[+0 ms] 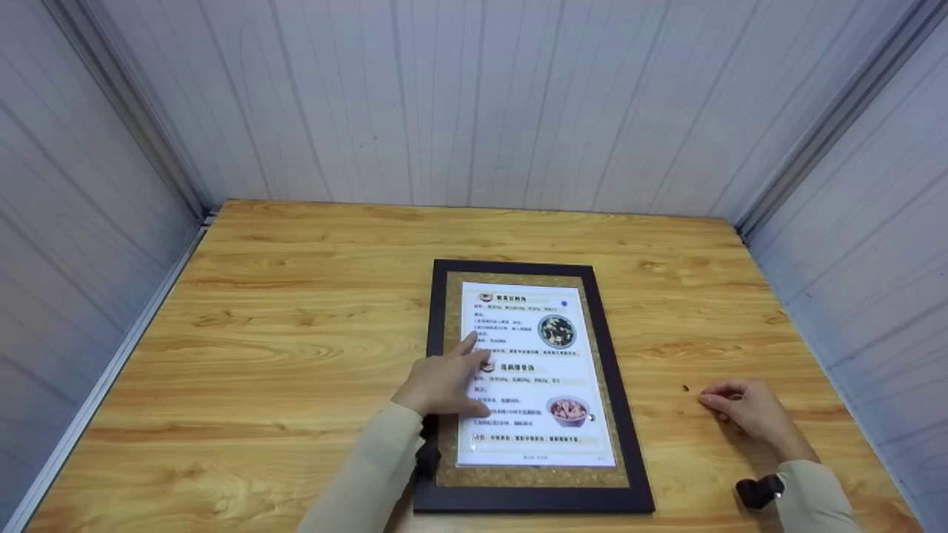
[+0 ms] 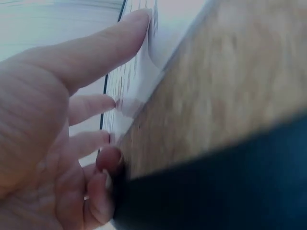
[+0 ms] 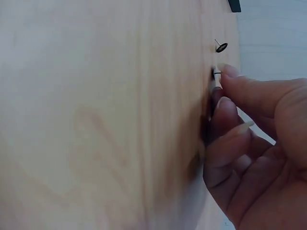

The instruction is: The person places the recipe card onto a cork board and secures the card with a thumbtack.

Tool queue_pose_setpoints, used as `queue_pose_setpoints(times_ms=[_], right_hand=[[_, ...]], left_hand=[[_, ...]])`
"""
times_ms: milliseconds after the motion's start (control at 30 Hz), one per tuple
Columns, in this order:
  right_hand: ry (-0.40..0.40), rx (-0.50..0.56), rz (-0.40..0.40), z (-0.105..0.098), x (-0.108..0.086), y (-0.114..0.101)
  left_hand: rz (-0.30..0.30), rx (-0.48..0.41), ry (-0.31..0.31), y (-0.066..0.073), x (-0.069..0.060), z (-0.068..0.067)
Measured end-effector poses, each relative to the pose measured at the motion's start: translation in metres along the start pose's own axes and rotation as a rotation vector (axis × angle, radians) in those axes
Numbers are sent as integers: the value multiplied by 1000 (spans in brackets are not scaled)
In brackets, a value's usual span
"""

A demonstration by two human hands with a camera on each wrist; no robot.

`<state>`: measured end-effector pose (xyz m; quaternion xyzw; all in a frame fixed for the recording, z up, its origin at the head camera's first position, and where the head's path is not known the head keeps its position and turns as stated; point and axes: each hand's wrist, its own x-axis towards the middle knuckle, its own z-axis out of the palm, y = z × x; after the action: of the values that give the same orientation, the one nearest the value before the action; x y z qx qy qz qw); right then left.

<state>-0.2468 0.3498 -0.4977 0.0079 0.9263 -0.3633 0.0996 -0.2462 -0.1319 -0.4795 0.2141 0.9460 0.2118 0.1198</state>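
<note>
A framed corkboard (image 1: 533,477) lies on the table with a printed recipe sheet (image 1: 518,403) on its cork. My left hand (image 1: 443,379) rests on the sheet's left side, fingers spread; in the left wrist view the thumb touches the paper, which bulges near the edge. On the table right of the board, my right hand (image 1: 752,414) pinches a thumbtack (image 3: 217,73) at its fingertips, mostly hidden by the thumb. Just beyond them lies another dark thumbtack (image 3: 221,47), point up at a slant.
A blue dot (image 1: 564,303) shows near the sheet's upper right corner, and a small shiny round spot (image 1: 591,417) beside the lower picture. White panel walls (image 1: 474,104) enclose the wooden table (image 1: 296,333) at the back and sides.
</note>
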Motion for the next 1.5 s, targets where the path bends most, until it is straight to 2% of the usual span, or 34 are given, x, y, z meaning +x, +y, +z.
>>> queue_pose_setpoints(times_ms=[133,200,267,400,500,600,867,967,1033,1267,1367,1500], right_hand=[[5,-1,-4,4,-1,1],[3,35,15,4,-1,2],[3,126,53,2,-2,3],[32,372,123,0,-1,2],[53,498,115,-1,-1,-1],[71,554,84,0,0,-6],[127,598,62,4,1,-18],[140,574,38,8,1,-22],[140,560,13,10,2,-26],[124,645,-82,20,7,-43],[137,643,-132,25,7,-51],[156,583,-172,31,7,-65]], left_hand=[[17,-39,-19,-5,-1,-3],[14,-58,-22,-6,-2,-3],[9,-71,-20,-6,-1,-3],[0,-66,-16,-6,-1,-3],[-1,-61,-18,-5,-2,-3],[-12,-70,-25,-5,-3,-3],[-31,-86,-24,-6,-4,-2],[-30,-85,-32,-5,-3,-2],[-34,-84,-34,-5,-3,-2],[-40,-99,-28,-6,-3,-1],[-44,-98,-29,-6,-2,-1],[-55,-96,-32,-5,-2,-1]])
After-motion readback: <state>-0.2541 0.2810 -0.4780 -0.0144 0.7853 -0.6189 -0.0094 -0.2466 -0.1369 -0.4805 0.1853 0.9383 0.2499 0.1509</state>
